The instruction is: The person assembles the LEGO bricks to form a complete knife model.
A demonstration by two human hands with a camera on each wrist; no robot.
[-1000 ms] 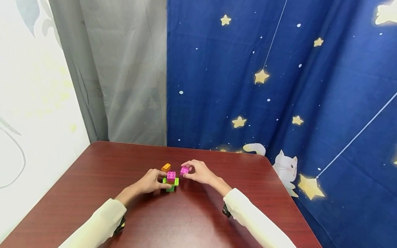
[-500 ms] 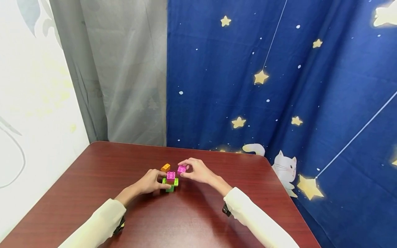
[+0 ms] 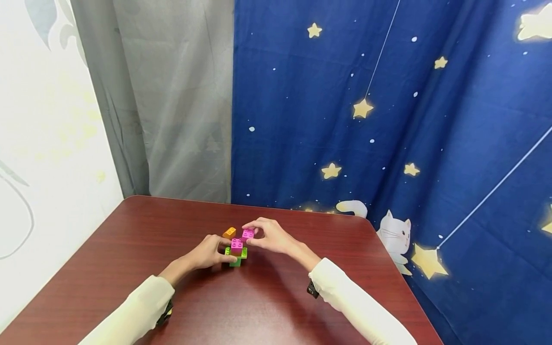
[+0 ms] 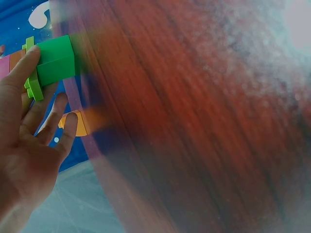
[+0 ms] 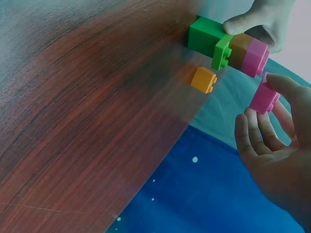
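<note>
A stack of toy bricks stands on the table: a green brick (image 5: 205,36) at the bottom, a flat lime plate (image 5: 221,52) over it, then an orange-brown brick (image 5: 239,50) and a pink brick (image 3: 236,246) on top. My left hand (image 3: 210,252) grips the stack from the left, thumb and fingers on either side near the lime plate. Between thumb and fingertips my right hand (image 3: 272,236) pinches a second pink brick (image 5: 265,98), held in the air just beside the top of the stack, apart from it in the right wrist view.
A small orange brick (image 3: 229,233) with a slanted side lies on the table behind the stack. The dark red wooden table (image 3: 267,297) ends at a far edge, with a grey curtain (image 3: 185,143) and a blue starry curtain (image 3: 293,120) beyond.
The right hand has moved left with its pink brick, from the stack's right side to close by its top. The left hand keeps its hold on the stack.
</note>
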